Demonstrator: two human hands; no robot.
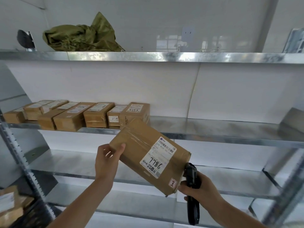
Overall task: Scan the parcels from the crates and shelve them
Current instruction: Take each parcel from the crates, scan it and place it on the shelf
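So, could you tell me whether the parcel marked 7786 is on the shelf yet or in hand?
In hand: the parcel hangs tilted before the shelf, left hand gripping its corner, right hand holding the scanner.

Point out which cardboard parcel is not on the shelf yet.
The parcel marked 7786: the left hand holds it tilted in the air, while the others sit in a row on the shelf.

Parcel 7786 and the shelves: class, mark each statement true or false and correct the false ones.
1. The left hand grips the parcel at its corner. True.
2. The right hand is empty. False: it holds a black scanner.
3. The parcel rests on a shelf. False: it is held in the air, tilted.
4. A row of boxes lies on the middle shelf. True.
5. A green sack lies on the top shelf. True.
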